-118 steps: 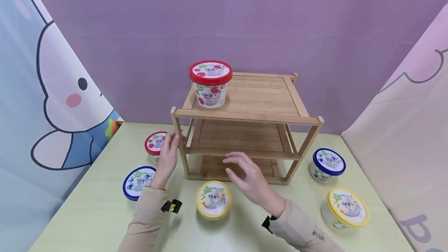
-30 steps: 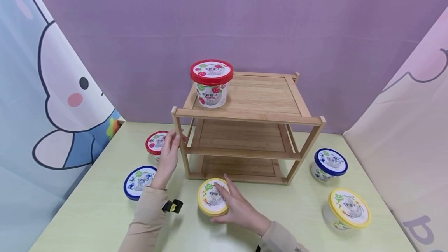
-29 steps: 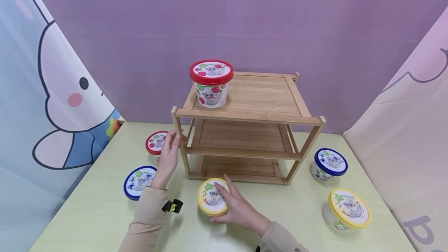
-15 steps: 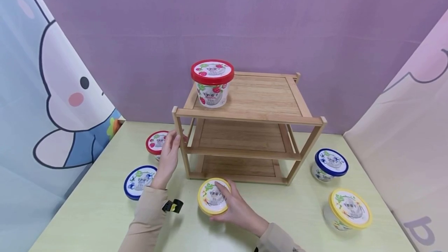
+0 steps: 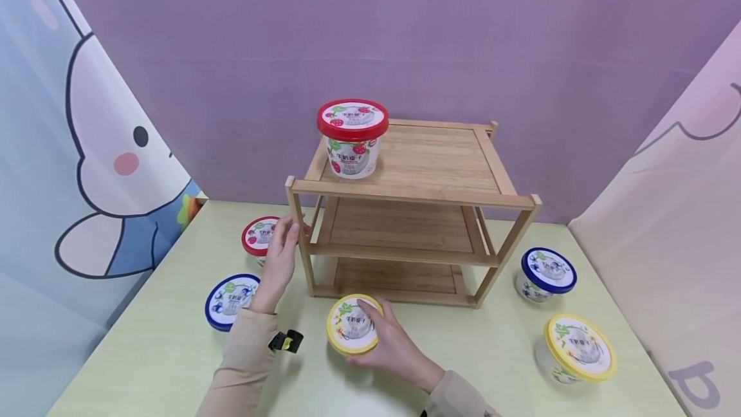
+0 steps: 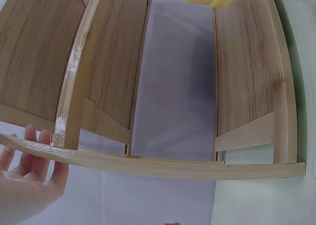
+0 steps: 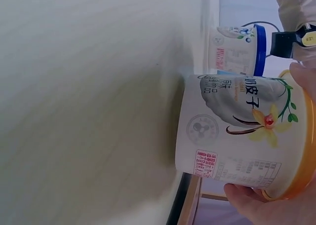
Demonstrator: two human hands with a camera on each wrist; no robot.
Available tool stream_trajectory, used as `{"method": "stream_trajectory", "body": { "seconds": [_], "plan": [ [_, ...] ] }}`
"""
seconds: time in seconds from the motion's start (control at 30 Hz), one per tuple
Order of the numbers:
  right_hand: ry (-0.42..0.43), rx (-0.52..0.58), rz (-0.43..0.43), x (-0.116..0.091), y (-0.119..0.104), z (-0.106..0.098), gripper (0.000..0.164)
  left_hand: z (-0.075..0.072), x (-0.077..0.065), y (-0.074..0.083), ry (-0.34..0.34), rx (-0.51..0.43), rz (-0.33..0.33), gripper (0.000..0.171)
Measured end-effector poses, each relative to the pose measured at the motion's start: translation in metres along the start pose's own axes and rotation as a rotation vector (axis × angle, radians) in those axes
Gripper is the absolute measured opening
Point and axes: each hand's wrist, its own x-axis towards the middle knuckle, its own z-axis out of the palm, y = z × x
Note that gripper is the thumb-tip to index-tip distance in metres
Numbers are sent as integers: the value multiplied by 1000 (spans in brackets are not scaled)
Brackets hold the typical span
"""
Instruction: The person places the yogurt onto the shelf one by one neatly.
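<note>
My right hand (image 5: 399, 347) grips a yellow-lidded paper tub (image 5: 349, 325) in front of the shelf, thumb and fingers around its lid. In the right wrist view the tub (image 7: 232, 136) shows a vanilla flower print; whether its base touches the table I cannot tell. My left hand (image 5: 279, 269) holds the left front post of a three-tier wooden shelf (image 5: 434, 156). Its fingertips curl past the post in the left wrist view, where the left hand (image 6: 29, 180) shows at the lower left. On the shelf's top tier, at the left, stands a red-lidded tub (image 5: 352, 140).
Left of the shelf, another red-lidded tub (image 5: 258, 235) and a blue-lidded tub (image 5: 230, 301) sit partly behind the left arm. To the right stand a blue-lidded tub (image 5: 547, 272) and a yellow-lidded tub (image 5: 579, 347). A purple backdrop (image 5: 434, 37) rises behind.
Since the earliest frame, my right hand has come down and left from above the table and taken hold of the yellow-lidded tub. The left hand stays on the shelf post.
</note>
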Motion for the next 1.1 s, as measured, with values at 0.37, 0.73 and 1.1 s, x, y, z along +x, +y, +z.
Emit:
{"method": "stream_trajectory", "body": {
  "seconds": [0.37,0.73,1.1],
  "plan": [
    [6,44,20,-1,-9,-11,90,0,0,0,3,-7,-2,39],
    [13,67,-6,-3,-25,-35,88,-1,-1,2,-13,9,-29,43],
    [51,26,-33,-6,-40,-65,92,-1,-1,2,-6,-1,-21,37]
  ]
}}
